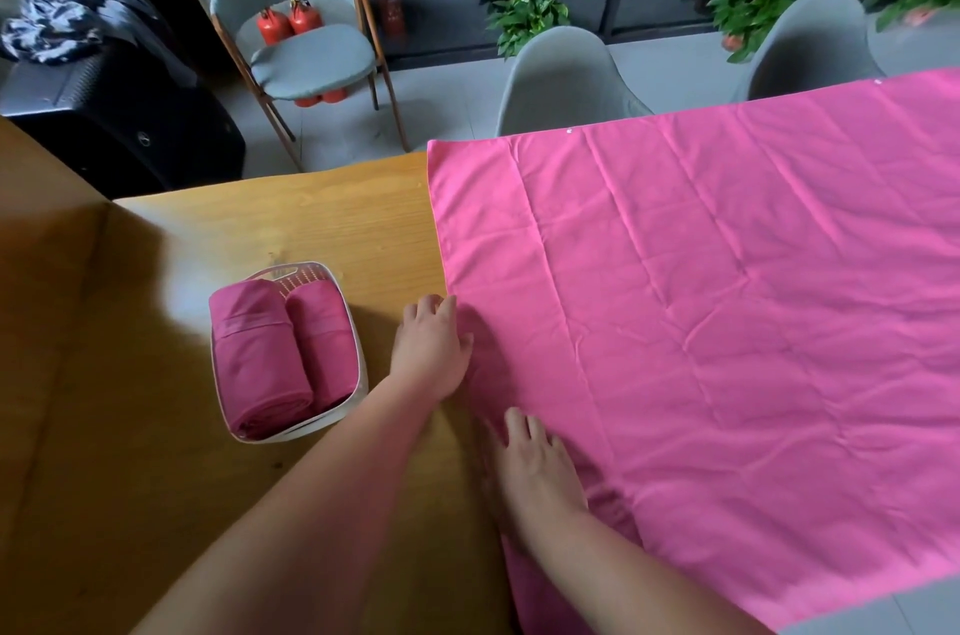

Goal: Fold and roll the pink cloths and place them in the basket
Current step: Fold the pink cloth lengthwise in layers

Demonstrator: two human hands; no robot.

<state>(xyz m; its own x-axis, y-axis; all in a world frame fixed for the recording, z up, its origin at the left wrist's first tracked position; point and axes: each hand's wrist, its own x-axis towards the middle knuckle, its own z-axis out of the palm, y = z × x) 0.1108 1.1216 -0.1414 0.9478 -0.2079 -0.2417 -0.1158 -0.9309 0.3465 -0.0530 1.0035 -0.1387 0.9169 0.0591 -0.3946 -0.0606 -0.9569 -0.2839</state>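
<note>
The left hand (434, 348) lies flat at the left edge of a big pink cloth (727, 296). Its fingers are nearly straight and their tips touch the edge of the cloth. It does not hold anything. The right hand (540, 468) is nearer to the person and rests on top of the same cloth, close to that edge. Its fingers are straight and spread a little, and it presses down without grabbing. The cloth is spread out wide on a brown wooden table (311, 219), has soft fold lines in it, and covers the right part of the table. Just beside the left hand, on the bare wood, stands a small white plastic basket (311, 265). Two rolled dark pink cloths (260, 359) lie side by side inside it and fill it up. Past the far side of the table stand grey chairs (561, 78). Red fire extinguishers (283, 24) sit behind one chair on the floor. Green leafy plants (524, 11) grow by the dark glass wall. A black suitcase (130, 125) stands on the left.
</note>
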